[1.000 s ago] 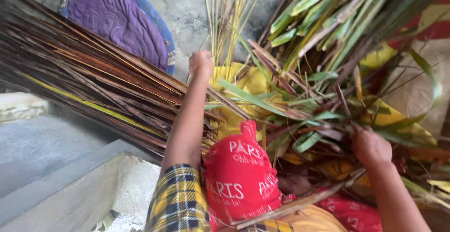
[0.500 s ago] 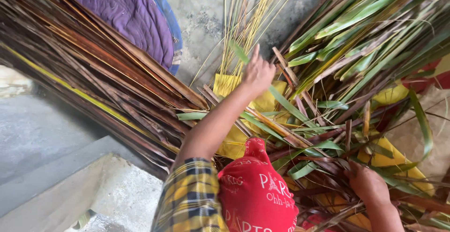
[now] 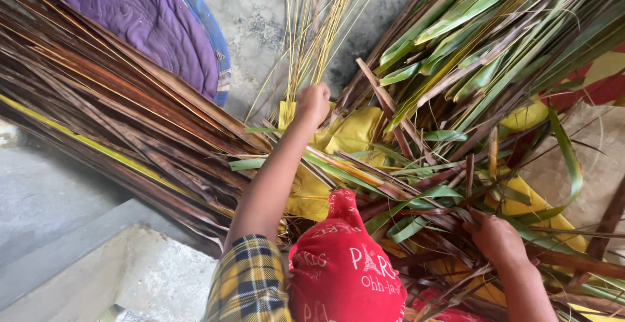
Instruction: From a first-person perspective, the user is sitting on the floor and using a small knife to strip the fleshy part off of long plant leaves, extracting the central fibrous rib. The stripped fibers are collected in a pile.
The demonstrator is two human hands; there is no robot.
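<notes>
Both hands were busy: my left hand (image 3: 314,102) clenched thin yellow stalks (image 3: 319,29) above it; my right hand (image 3: 498,238) gripped tangled leaves (image 3: 449,87). I feared stalks snapping, snagged there.

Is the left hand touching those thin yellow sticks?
Touching. The head view shows the left hand closed around the bottom of the thin yellow sticks, with no gap.

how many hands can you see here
2. The left hand is closed around a bunch of thin yellow sticks at top centre; the right hand rests in the green and brown leaves at lower right.
</notes>
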